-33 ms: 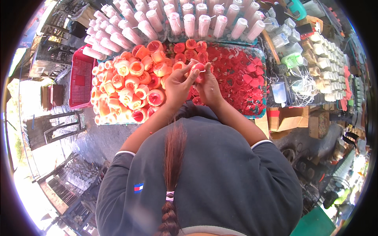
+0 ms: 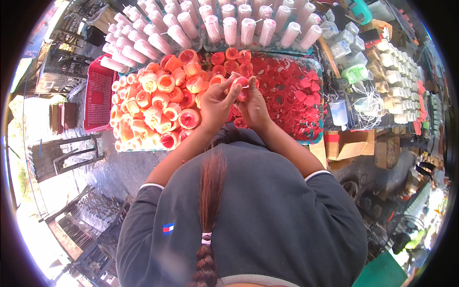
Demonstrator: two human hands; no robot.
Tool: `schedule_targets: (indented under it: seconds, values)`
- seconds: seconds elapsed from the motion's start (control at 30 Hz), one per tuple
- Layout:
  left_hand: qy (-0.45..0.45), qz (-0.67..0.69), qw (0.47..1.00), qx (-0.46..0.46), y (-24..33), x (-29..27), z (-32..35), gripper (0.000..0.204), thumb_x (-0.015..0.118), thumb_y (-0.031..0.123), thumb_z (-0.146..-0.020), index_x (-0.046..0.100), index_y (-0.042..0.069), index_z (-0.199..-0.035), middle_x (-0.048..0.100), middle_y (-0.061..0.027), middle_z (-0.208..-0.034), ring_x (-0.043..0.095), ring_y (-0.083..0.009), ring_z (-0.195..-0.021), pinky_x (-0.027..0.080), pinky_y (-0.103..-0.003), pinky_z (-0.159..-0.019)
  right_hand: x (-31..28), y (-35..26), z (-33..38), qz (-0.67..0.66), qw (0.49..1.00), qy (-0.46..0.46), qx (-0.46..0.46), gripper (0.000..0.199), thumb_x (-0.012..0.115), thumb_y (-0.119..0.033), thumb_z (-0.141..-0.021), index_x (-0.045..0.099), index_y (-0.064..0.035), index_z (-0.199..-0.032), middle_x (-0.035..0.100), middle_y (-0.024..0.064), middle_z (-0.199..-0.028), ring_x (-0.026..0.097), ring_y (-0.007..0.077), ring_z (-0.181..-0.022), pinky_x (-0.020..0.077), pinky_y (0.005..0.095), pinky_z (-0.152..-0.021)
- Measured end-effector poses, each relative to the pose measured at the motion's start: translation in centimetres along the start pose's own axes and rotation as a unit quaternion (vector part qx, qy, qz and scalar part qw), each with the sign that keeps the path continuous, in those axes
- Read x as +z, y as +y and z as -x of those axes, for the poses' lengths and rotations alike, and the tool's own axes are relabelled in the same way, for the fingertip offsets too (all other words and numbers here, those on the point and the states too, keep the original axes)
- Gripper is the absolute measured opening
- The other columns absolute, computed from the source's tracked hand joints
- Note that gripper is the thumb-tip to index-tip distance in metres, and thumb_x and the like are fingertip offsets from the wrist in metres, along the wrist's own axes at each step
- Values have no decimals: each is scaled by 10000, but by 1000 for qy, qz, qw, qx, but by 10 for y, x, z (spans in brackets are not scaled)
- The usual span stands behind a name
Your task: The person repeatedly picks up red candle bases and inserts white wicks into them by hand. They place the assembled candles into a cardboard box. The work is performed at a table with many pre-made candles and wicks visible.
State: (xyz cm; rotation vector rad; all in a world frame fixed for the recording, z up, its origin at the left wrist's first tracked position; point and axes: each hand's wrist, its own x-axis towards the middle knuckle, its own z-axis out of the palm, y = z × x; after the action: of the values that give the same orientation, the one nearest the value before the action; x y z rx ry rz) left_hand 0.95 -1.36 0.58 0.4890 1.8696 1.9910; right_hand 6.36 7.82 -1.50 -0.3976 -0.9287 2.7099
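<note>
Above the tray, my two hands meet around a small red wax piece (image 2: 242,83) with a short white wick-like end pointing right. My left hand (image 2: 215,104) is closed, its thumb and fingers pinching the piece from the left. From the other side, my right hand (image 2: 255,107) grips it, fingers bent around it. Left of my hands lies a heap of orange-red, rose-like wax cups (image 2: 165,85), several with red centres. To the right, red wax cups and loose petal-like pieces (image 2: 287,103) cover a teal-edged tray (image 2: 319,95).
Rows of pale pink pillar candles (image 2: 247,32) with wicks stand behind the tray. A red plastic basket (image 2: 99,98) is at left. At right are pale block-like pieces (image 2: 394,88), a white string bundle (image 2: 368,107), a clear cup (image 2: 339,112) and an open cardboard box (image 2: 354,144).
</note>
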Motion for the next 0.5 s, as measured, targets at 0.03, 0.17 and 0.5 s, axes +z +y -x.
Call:
schedule_targets:
  seconds: [0.03,0.17,0.5]
  values:
    - [2,-62,997,46,-1,-3,-2,273,654,182,-872,652,-4,-1071,620,-11,-770,547,-49,-667,444,-200,-616,2,-1,0,-14,1000,9,2,552,336,-535,-945,515,-89,-1216,597,45,-1074,580,135,-943,463,310,-794]
    - [21,-113,990,80,-18,-2,-6,247,594,211,-913,682,-9,-980,591,12,-710,486,-44,-589,412,-202,-570,-23,16,-11,20,998,51,27,517,321,-497,-965,541,-72,-1159,606,36,-1035,576,114,-914,509,332,-740]
    - [9,63,973,-222,-44,-14,-21,311,598,245,-910,647,-42,-1020,633,-14,-791,543,-47,-685,448,-189,-623,-17,-2,-10,199,960,109,161,448,451,-546,-910,558,-164,-1117,606,-17,-964,564,82,-864,462,273,-699]
